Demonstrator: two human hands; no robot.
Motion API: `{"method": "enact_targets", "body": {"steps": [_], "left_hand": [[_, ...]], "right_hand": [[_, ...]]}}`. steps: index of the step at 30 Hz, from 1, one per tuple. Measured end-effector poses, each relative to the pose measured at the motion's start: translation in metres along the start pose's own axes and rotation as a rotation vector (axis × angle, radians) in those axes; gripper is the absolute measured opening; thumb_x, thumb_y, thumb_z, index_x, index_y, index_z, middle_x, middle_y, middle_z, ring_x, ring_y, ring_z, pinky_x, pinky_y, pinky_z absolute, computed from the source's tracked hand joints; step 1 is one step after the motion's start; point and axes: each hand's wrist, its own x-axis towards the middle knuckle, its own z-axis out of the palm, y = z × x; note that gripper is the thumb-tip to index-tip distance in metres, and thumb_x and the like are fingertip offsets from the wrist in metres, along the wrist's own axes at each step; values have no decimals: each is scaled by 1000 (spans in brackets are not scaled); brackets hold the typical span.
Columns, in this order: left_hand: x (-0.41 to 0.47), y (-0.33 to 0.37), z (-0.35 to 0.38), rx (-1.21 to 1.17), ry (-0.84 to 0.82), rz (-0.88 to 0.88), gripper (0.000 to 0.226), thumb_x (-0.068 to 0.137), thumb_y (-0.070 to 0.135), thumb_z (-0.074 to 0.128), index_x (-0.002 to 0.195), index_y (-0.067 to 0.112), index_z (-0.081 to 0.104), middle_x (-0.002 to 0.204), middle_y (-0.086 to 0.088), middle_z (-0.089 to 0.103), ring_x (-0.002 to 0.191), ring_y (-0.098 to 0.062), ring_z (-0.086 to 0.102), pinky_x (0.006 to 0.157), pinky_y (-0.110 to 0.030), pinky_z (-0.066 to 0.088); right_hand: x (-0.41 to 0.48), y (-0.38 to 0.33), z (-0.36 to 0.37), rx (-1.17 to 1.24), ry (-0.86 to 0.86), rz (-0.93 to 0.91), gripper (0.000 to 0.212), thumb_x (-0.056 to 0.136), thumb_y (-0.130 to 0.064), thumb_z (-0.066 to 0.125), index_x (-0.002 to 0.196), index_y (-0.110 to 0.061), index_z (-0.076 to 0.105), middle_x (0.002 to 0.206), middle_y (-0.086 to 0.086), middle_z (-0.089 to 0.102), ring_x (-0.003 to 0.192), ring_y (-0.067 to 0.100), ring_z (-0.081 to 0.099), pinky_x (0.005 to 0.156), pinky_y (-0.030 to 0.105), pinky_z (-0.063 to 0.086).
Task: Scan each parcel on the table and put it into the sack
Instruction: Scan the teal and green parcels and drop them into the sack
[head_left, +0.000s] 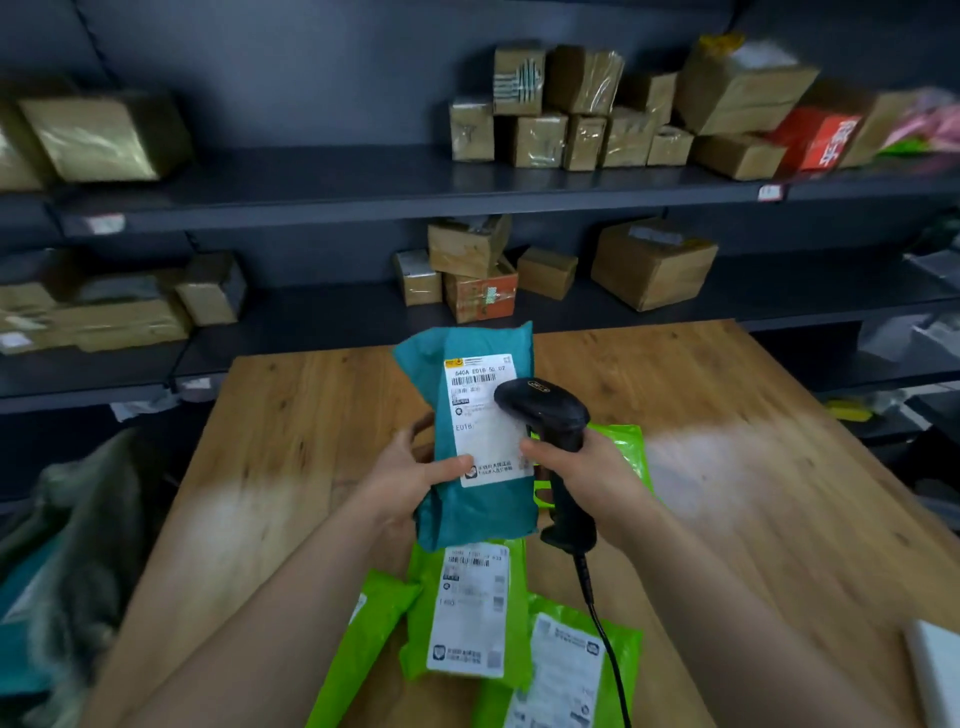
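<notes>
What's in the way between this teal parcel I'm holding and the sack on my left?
Nothing visible. The teal parcel in the left hand has only bare table between it and the sack. The green parcels lie nearer.

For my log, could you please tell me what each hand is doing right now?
Left hand: holds the teal parcel.
Right hand: grips the black scanner by its handle.

Teal parcel (475, 512) label (480, 441): "640A E018"
</notes>
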Motion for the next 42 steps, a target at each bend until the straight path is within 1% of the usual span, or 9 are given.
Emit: {"method": "enact_targets", "body": {"steps": [2, 6, 8, 13, 15, 22, 35, 38, 42], "left_hand": [[-24, -7, 6, -69, 34, 28, 64, 76, 0, 76, 132, 12, 46, 123, -9, 65, 107, -28, 66, 91, -49, 54], [-62, -26, 18, -120, 116, 89, 51, 80, -2, 71, 127, 8, 53, 119, -9, 67, 99, -23, 69, 76, -36, 58], [-73, -38, 21, -144, 165, 104, 52, 80, -3, 70, 129, 6, 52, 120, -12, 67, 98, -24, 68, 75, -34, 57], [-90, -61, 23, -119, 239, 85, 62, 78, 3, 75, 134, 13, 50, 119, -10, 66, 101, -30, 67, 89, -49, 55], [-91, -67, 21, -112, 262, 76, 64, 77, 4, 77, 134, 15, 50, 119, -11, 66, 101, -31, 67, 89, -51, 55], [-95, -76, 24, -109, 251, 66, 65, 76, 6, 78, 134, 17, 50, 119, -10, 66, 101, -30, 68, 89, -51, 55], [-91, -81, 14, -140, 242, 32, 68, 74, 6, 80, 134, 18, 51, 118, -5, 67, 101, -27, 68, 84, -46, 57], [-96, -78, 11, -136, 245, 40, 67, 74, 7, 80, 134, 18, 51, 116, -3, 67, 99, -25, 69, 79, -42, 58], [-112, -68, 2, -75, 264, 98, 60, 76, 13, 80, 130, 18, 55, 119, -3, 67, 103, -25, 67, 92, -48, 54]], "right_hand": [[-23, -8, -6, -70, -11, -43, 11, 87, -18, 71, 96, -15, 65, 78, -5, 71, 63, 7, 68, 57, 28, 53], [-66, -18, -14, -116, -59, -102, 10, 88, -18, 70, 86, -12, 63, 71, 4, 64, 49, 13, 57, 49, 28, 47], [-84, -20, -18, -122, -77, -113, 13, 88, -18, 70, 80, -11, 62, 68, 5, 63, 46, 16, 51, 50, 29, 45], [-120, -26, -28, -179, -98, -104, 19, 87, -21, 70, 74, -9, 61, 56, -1, 61, 42, 14, 49, 46, 27, 42], [-128, -29, -31, -209, -123, -99, 21, 86, -21, 69, 71, -9, 60, 52, -4, 59, 41, 12, 48, 43, 26, 41], [-146, -38, -41, -296, -137, -94, 22, 83, -21, 71, 69, -9, 59, 52, 0, 56, 40, 14, 46, 44, 26, 40], [-154, -37, -40, -305, -138, -67, 26, 84, -17, 71, 68, -8, 53, 57, 6, 49, 43, 16, 43, 44, 27, 38], [-150, -37, -37, -274, -120, -123, 22, 86, -19, 70, 76, -3, 60, 66, 9, 59, 45, 17, 49, 49, 30, 43], [-139, -30, -23, -246, -134, -158, 25, 86, -26, 72, 96, -3, 65, 85, 11, 66, 67, 21, 63, 69, 43, 57]]}}
